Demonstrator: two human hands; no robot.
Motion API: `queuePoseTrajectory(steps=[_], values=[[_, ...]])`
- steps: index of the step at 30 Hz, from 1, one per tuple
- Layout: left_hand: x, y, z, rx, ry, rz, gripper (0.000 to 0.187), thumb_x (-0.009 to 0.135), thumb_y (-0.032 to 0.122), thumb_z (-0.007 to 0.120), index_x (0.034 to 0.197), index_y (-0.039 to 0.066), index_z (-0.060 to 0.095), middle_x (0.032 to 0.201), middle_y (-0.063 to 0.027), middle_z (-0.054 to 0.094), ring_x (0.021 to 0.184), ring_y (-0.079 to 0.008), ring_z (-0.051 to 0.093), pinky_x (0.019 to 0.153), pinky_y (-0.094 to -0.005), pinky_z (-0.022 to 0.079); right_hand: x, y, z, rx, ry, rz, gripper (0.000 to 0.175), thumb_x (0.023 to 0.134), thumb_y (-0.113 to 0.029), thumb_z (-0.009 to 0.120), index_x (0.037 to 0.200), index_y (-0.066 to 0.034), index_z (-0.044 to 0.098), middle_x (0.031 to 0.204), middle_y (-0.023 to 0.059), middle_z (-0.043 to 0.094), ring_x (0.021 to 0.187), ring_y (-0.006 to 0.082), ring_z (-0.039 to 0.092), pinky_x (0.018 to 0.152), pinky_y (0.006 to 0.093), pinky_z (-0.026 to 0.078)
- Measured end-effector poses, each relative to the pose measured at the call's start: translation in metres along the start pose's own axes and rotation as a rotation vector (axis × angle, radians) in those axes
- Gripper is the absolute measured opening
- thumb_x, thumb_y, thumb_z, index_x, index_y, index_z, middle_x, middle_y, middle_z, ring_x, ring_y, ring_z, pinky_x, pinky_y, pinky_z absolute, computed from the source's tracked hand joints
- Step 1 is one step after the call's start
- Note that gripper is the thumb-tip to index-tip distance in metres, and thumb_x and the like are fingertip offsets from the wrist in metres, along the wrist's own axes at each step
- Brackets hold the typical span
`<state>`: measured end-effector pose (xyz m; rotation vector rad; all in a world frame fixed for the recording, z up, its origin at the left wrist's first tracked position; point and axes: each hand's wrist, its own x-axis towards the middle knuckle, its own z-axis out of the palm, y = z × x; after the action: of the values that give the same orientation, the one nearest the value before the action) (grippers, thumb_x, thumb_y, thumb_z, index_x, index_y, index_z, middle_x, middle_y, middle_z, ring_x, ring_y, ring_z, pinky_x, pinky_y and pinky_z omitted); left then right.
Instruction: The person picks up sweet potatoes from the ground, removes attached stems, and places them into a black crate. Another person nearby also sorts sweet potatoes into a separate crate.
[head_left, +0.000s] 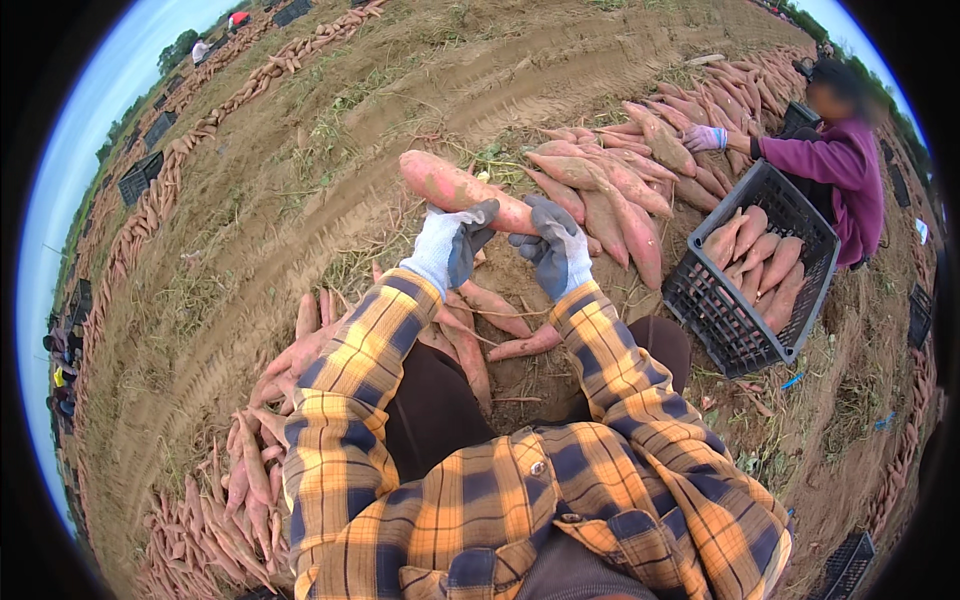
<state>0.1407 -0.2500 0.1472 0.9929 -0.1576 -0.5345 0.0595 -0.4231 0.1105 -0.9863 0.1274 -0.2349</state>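
A long, thick sweet potato (457, 184) with soil on its skin is held up between my two gloved hands. My left hand (457, 240), in a white and grey coated work glove, grips its underside near the middle. At its narrower right end, my right hand (551, 244) holds on with thumb and fingers. Beyond my hands lies a heap of sweet potatoes (607, 180) on the soil. Several more sweet potatoes (525, 343) lie on the ground below my hands, between my knees.
To the right stands a black plastic crate (814, 307), partly filled with sweet potatoes. Behind it a co-worker in a purple top (855, 172) reaches a gloved hand (705, 138) to the heap. Another pile (240, 487) lies at lower left; distant crates (140, 178) line the rows.
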Motion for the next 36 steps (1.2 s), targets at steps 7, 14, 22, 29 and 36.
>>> queuePoseTrajectory(steps=[7, 14, 22, 29, 36], values=[[-0.005, 0.023, -0.027, -0.201, 0.415, 0.111, 0.054, 0.091, 0.025, 0.080, 0.134, 0.015, 0.048, 0.128, -0.0106, 0.062, 0.115, -0.0282, 0.064, 0.096, -0.0504, 0.058, 0.009, -0.006, -0.017, 0.087, 0.000, 0.132, 0.044, 0.103, -0.037, 0.061, 0.125, 0.0005, 0.063, 0.092, 0.0069, 0.069, 0.065, 0.0137, 0.062, 0.050, 0.0218, 0.045], [-0.014, 0.030, -0.028, -0.224, 0.335, 0.011, 0.048, 0.092, 0.033, 0.078, 0.125, 0.004, 0.057, 0.125, -0.0168, 0.064, 0.112, -0.0325, 0.066, 0.096, -0.0502, 0.060, 0.021, -0.002, -0.023, 0.466, 0.059, 0.213, 0.044, 0.099, -0.044, 0.068, 0.121, -0.0064, 0.063, 0.089, 0.0009, 0.068, 0.066, 0.0090, 0.060, 0.053, 0.0213, 0.048], [-0.016, 0.013, -0.011, -0.065, 0.147, -0.159, 0.049, 0.095, 0.038, 0.073, 0.123, -0.001, 0.062, 0.118, -0.0180, 0.070, 0.106, -0.0316, 0.071, 0.091, -0.0425, 0.063, 0.020, 0.014, -0.015, 0.579, -0.102, 0.003, 0.055, 0.098, -0.029, 0.071, 0.145, -0.0172, 0.045, 0.136, 0.0082, 0.055, 0.125, 0.0251, 0.059, 0.107, 0.0441, 0.052], [-0.024, -0.006, 0.016, 0.295, -0.092, -0.587, 0.061, 0.101, 0.041, 0.065, 0.143, 0.002, 0.045, 0.123, -0.0186, 0.067, 0.105, -0.0304, 0.072, 0.080, -0.0358, 0.064, 0.023, -0.039, -0.028, 0.641, 0.056, -0.128, 0.050, 0.095, -0.026, 0.074, 0.138, -0.0104, 0.054, 0.120, 0.0056, 0.063, 0.110, 0.0202, 0.062, 0.099, 0.0364, 0.053], [-0.025, 0.011, 0.005, 0.297, -0.188, -0.401, 0.063, 0.100, 0.033, 0.062, 0.151, 0.002, 0.042, 0.139, -0.0179, 0.059, 0.126, -0.0308, 0.062, 0.107, -0.0440, 0.052, 0.059, -0.190, -0.155, 0.233, 0.305, -0.664, 0.043, 0.091, 0.001, 0.070, 0.130, -0.0069, 0.054, 0.107, 0.0064, 0.069, 0.090, 0.0183, 0.067, 0.081, 0.0323, 0.056]])
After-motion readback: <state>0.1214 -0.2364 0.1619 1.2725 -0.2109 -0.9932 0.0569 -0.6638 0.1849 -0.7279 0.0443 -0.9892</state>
